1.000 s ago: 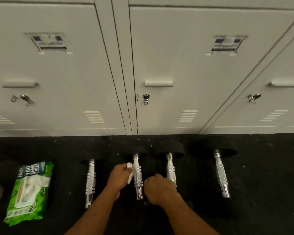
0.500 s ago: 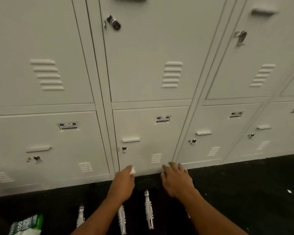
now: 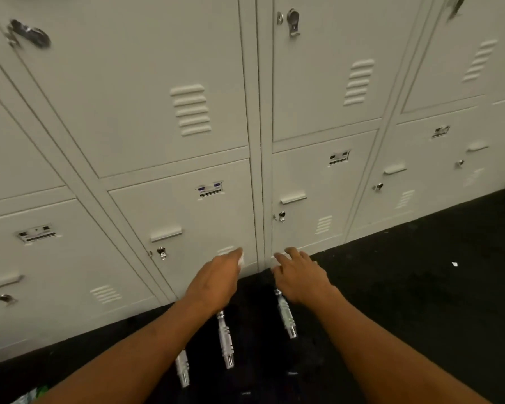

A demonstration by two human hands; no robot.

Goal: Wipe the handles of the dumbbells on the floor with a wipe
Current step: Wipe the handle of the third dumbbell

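Note:
Three chrome dumbbell handles show on the dark floor: one (image 3: 225, 339) under my left wrist, one (image 3: 286, 314) under my right hand, and one (image 3: 183, 368) partly hidden by my left forearm. Their black heads blend into the floor. My left hand (image 3: 215, 279) is raised above the handles and holds a small white wipe (image 3: 240, 260), of which only a corner shows past the fingers. My right hand (image 3: 299, 277) hovers beside it with fingers spread and relaxed, holding nothing.
A wall of pale grey lockers (image 3: 187, 141) stands right behind the dumbbells, with latches and pull handles. Black rubber floor (image 3: 420, 301) stretches to the right. A sliver of the green wipes pack (image 3: 29, 396) shows at the bottom left edge.
Both hands have lifted off the dumbbell handles and now hover above them. The view has tilted up and swung toward the lockers. My right hand has gone from curled to spread.

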